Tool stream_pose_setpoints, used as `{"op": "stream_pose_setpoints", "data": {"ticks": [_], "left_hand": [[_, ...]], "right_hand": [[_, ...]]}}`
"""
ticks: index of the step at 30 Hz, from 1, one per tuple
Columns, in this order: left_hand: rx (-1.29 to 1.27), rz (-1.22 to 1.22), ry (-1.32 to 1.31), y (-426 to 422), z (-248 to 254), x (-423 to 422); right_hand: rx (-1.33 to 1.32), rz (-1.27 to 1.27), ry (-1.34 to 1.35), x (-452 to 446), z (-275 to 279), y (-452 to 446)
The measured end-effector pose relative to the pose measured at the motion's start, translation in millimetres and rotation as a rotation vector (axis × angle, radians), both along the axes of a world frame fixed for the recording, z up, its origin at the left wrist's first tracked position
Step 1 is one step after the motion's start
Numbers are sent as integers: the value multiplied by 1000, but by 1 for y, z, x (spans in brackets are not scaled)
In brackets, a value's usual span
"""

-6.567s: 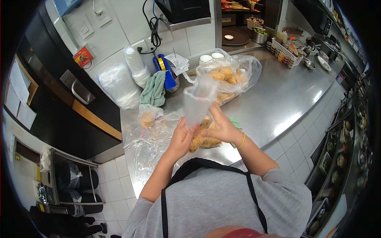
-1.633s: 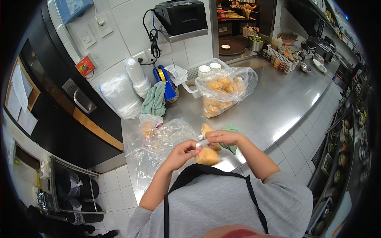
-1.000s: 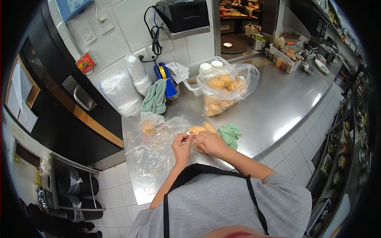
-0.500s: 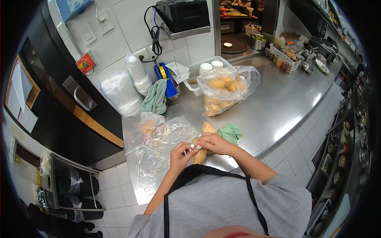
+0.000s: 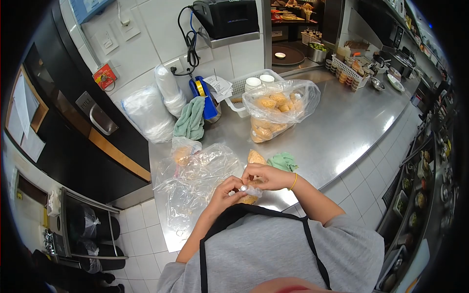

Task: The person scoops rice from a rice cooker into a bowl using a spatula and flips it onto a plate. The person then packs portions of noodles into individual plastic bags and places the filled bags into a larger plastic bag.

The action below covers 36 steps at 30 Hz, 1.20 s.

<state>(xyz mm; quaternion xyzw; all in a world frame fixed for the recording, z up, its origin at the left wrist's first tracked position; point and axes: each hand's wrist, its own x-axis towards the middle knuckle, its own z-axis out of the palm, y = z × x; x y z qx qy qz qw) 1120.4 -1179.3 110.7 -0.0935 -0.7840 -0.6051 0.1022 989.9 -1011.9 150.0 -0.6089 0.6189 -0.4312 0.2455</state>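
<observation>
So, fingertips first: our left hand (image 5: 226, 195) has thumb and fingers pinched together on the white-wrapped neck of a small filled bag (image 5: 249, 199), and our right hand (image 5: 267, 177) is bunched in close on the same bag, though we can't quite tell what its fingertips grip. That bag sits between both hands, right by the counter's near edge, tan stuff inside. Just beyond the right hand there's another filled bag (image 5: 255, 156) on the steel counter (image 5: 337, 132), with a crumpled green cloth (image 5: 283, 161) beside it. Left of us, loose clear plastic (image 5: 200, 168) is spread around. Farther back we've got a big open clear bag (image 5: 269, 113) full of tan bundles, next to a white basket (image 5: 240, 111).
</observation>
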Motion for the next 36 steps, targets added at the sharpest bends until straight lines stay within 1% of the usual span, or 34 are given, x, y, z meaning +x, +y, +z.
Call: {"op": "stream_pose_setpoints", "data": {"ticks": [2,5,7,9,11,12,13,14,15,17,18,20,23,24,25,26,27,29,31,33,35,36], "left_hand": [[67,-43,0,0,-3,1],[-1,-51,13,-5,-4,2],[28,-75,-14,-8,-6,3],[58,-99,-40,-8,-8,4],[123,-24,-112,-7,-8,7],[123,-25,-114,-6,-12,8],[136,43,-117,-4,-18,8],[149,110,-119,-2,-22,7],[150,112,-118,2,-26,8],[176,288,-91,11,-30,8],[177,291,-90,15,-30,7],[94,419,-1,23,-28,8],[69,490,19,29,-33,7],[69,490,20,29,-33,6],[-36,492,40,29,-32,6],[-141,494,59,28,-32,7],[-142,496,61,26,-38,7],[-288,494,76,19,-60,5],[-300,513,92,13,-70,4],[-315,537,99,9,-76,5],[-267,545,156,8,-77,5],[-269,549,154,8,-77,6]], "right_hand": [[15,16,-24,1,-3,-1],[47,35,-67,5,-8,-1],[59,26,-147,8,-16,-2],[50,29,-161,10,-24,-3],[40,31,-175,12,-30,-4],[52,-1,-224,14,-34,-5],[64,-32,-272,15,-37,-5],[64,-32,-271,17,-41,-6],[36,-77,-257,18,-45,-7],[10,-118,-243,20,-49,-8],[-5,-150,-217,21,-49,-8],[-19,-181,-193,23,-50,-8],[-25,-203,-195,23,-53,-8],[-30,-202,-125,23,-53,-8],[-34,-200,-56,24,-53,-8],[-34,-198,-57,24,-58,-8],[-15,-191,-91,22,-66,-10],[3,-190,-121,20,-84,-13],[4,-240,-269,26,-95,-21],[-42,-276,-242,32,-102,-27],[-89,-307,-215,33,-103,-30],[-101,-298,-153,31,-102,-30]]}}
